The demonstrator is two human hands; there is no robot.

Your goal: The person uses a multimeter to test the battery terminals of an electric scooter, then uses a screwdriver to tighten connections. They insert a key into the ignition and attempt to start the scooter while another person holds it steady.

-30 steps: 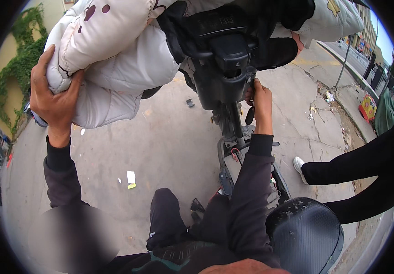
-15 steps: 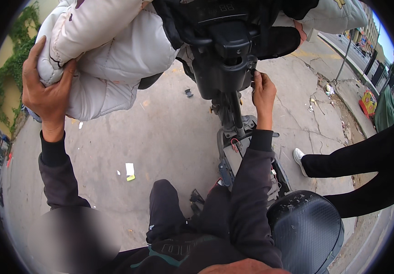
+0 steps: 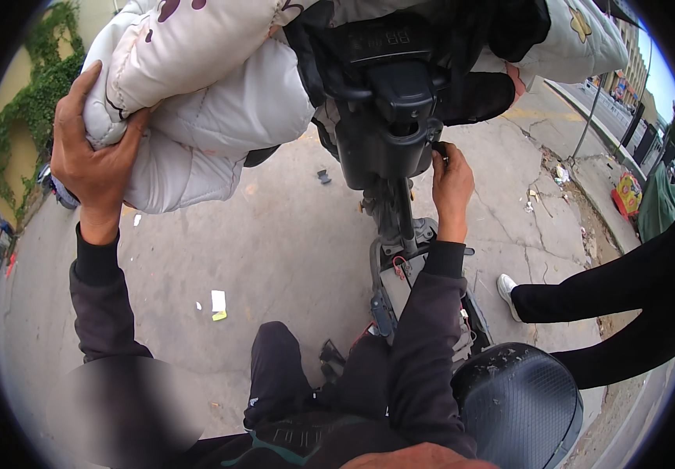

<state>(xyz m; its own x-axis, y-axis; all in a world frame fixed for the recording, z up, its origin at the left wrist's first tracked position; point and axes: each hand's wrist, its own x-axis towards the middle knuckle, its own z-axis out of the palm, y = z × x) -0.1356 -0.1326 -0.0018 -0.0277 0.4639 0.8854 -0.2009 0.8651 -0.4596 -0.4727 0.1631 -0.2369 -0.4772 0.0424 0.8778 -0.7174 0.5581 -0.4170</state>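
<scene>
My left hand (image 3: 99, 148) is closed round the left end of a white quilted cover (image 3: 220, 117) that wraps the handlebar of an electric scooter. Its thumb presses into the padding; the handlebar grip underneath is hidden. At the right side of the scooter's black steering column (image 3: 380, 152), my right hand (image 3: 452, 184) pinches a small black key (image 3: 438, 147) just below the round lock (image 3: 434, 127). My fingers partly cover the key. Above the column is the dark display panel (image 3: 384, 43).
The scooter's footboard area (image 3: 396, 285) lies uncovered, with red wires and parts showing. Its black seat (image 3: 517, 406) is at lower right. A person in black trousers (image 3: 588, 301) stands on the right. Paper scraps (image 3: 218, 301) lie on the concrete ground (image 3: 275, 242).
The whole view has shifted slightly, with the scooter front sitting lower in it. Both hands keep their places on the cover and at the lock.
</scene>
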